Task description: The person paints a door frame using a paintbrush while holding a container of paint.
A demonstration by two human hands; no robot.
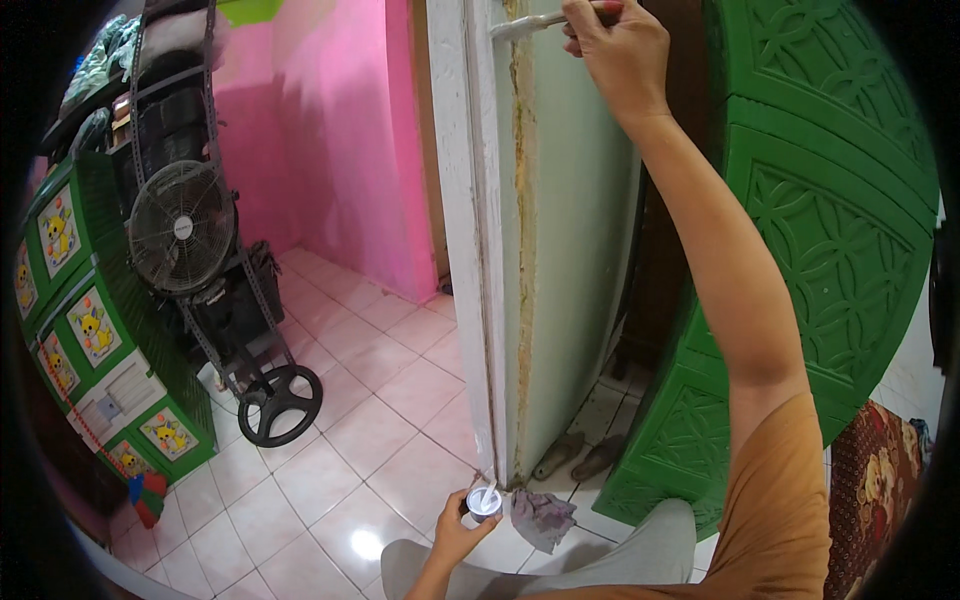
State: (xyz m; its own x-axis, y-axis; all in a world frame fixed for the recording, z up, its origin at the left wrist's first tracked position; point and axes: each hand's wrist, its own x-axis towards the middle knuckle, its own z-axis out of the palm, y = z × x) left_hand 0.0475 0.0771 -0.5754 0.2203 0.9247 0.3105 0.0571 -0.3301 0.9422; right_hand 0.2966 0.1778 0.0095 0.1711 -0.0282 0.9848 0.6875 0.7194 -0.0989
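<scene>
High up, my right hand (622, 45) is closed on the handle of a paintbrush (540, 22). Its bristles, coated white, touch the white-painted door frame (462, 150) near the top of the view. Along the frame's right side runs a rough, yellowish-brown strip (522, 200) bordering a pale green wall (570, 230). Low in front of me, my left hand (457, 530) grips a small tin of white paint (484, 503), with a thin white stick leaning in it. A crumpled greyish-purple rag (543, 520) lies on the floor just right of the tin.
A green carved drawer cabinet (830, 230) stands close on the right. Sandals (575, 458) lie at the wall's foot. To the left are a pedestal fan (183, 228) with a black round base (280, 405), a green cabinet with cartoon panels (95, 330) and a pink wall (335, 140). A patterned rug (875, 490) lies far right.
</scene>
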